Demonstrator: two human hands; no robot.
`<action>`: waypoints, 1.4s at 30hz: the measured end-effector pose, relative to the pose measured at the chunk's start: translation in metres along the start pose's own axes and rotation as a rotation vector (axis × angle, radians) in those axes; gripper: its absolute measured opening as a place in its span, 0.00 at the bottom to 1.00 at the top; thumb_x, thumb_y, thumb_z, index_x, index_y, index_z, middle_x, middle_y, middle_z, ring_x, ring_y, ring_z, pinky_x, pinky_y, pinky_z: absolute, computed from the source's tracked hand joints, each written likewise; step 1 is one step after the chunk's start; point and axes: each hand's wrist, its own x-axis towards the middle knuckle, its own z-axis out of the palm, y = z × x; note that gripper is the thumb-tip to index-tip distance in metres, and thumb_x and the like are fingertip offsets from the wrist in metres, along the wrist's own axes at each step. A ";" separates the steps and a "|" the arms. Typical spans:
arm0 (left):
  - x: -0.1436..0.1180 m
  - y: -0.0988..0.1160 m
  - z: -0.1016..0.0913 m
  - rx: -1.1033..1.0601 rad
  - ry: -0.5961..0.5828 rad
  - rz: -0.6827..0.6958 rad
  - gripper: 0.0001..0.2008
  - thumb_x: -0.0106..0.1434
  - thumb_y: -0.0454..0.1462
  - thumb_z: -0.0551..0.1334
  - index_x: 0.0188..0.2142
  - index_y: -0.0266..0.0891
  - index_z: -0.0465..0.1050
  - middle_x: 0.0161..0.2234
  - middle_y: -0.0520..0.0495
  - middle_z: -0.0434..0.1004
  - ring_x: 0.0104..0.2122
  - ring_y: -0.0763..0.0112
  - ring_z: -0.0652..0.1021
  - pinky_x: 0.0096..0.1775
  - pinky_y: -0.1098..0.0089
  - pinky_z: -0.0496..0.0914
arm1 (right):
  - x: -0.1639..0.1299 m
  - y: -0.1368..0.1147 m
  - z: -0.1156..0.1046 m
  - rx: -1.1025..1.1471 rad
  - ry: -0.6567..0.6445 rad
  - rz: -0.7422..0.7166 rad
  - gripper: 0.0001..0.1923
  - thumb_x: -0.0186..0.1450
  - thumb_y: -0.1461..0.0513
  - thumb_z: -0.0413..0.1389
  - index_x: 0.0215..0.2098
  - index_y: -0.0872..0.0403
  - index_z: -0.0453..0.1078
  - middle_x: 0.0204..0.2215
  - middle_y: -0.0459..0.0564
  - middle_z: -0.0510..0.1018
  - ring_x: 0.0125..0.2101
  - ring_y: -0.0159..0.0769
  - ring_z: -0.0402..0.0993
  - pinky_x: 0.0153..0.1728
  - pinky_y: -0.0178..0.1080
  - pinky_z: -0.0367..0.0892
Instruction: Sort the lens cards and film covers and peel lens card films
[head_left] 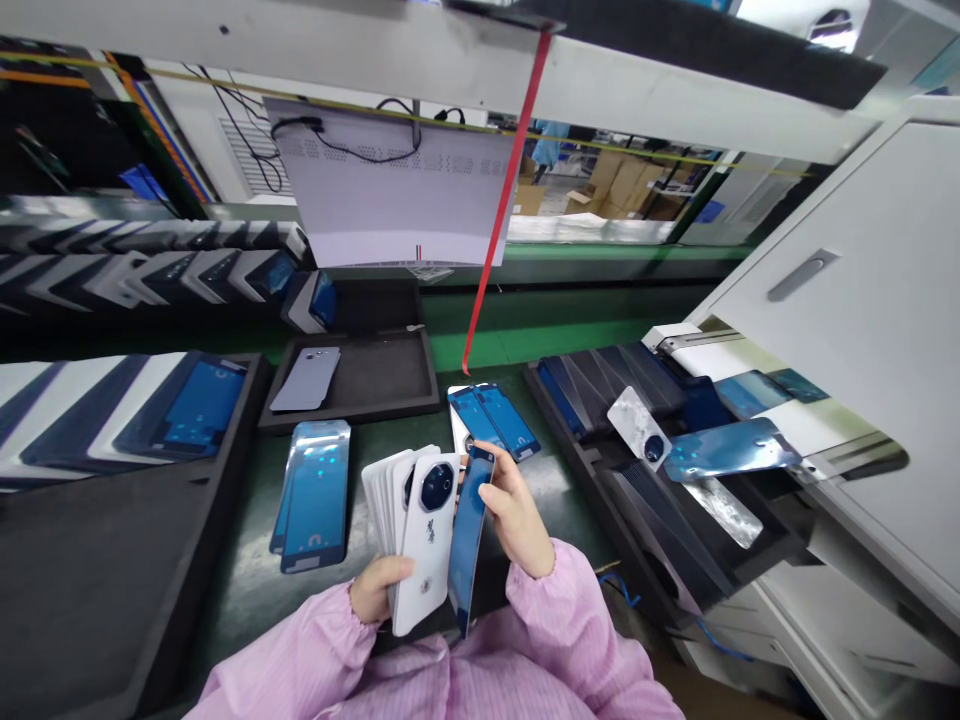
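Observation:
My left hand [381, 588] is closed around a fanned stack of white phone back covers [421, 560]. The front one shows a round dark camera ring and small dark print. Just to its right, my right hand [517, 515] pinches a single phone panel [470, 535] with a blue film face, seen almost edge-on. Its top end is between thumb and fingers. Behind my right hand lie blue-filmed panels [501, 415], partly covered by the fingers. On the bench left of the stack rest overlapping blue-filmed panels [319, 495].
At left, a dark foam tray [97, 590] holds rows of panels. A smaller black tray [382, 372] carries grey covers [307, 378]. On the right, another tray [585, 455] is filled with dark panels and loose film pieces. A red strap [504, 200] hangs before a monitor's back [397, 195].

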 end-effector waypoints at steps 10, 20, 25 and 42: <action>0.003 0.017 0.011 -0.288 0.041 -0.154 0.21 0.46 0.47 0.68 0.36 0.36 0.78 0.28 0.41 0.80 0.35 0.46 0.79 0.35 0.56 0.73 | 0.003 0.003 0.000 -0.022 0.105 0.000 0.28 0.53 0.58 0.63 0.50 0.47 0.61 0.39 0.45 0.69 0.36 0.33 0.68 0.38 0.37 0.67; 0.002 0.021 0.008 -0.458 0.161 -0.251 0.13 0.43 0.42 0.67 0.26 0.34 0.80 0.23 0.42 0.81 0.27 0.54 0.80 0.32 0.62 0.74 | 0.007 0.019 0.000 0.033 0.170 0.011 0.29 0.48 0.64 0.66 0.46 0.50 0.62 0.37 0.45 0.75 0.38 0.34 0.71 0.41 0.37 0.65; 0.005 0.024 0.015 -0.416 0.214 -0.188 0.11 0.46 0.41 0.67 0.23 0.34 0.79 0.22 0.42 0.80 0.28 0.54 0.80 0.37 0.59 0.72 | 0.007 0.025 0.004 0.174 0.097 0.114 0.26 0.48 0.65 0.67 0.43 0.51 0.63 0.31 0.43 0.77 0.31 0.32 0.73 0.34 0.35 0.67; 0.006 0.024 0.013 -0.405 0.138 -0.211 0.16 0.45 0.43 0.67 0.27 0.30 0.79 0.22 0.39 0.80 0.27 0.55 0.79 0.31 0.63 0.69 | 0.015 0.019 -0.013 0.240 -0.052 0.164 0.19 0.50 0.62 0.68 0.37 0.52 0.68 0.30 0.43 0.77 0.29 0.31 0.73 0.32 0.33 0.68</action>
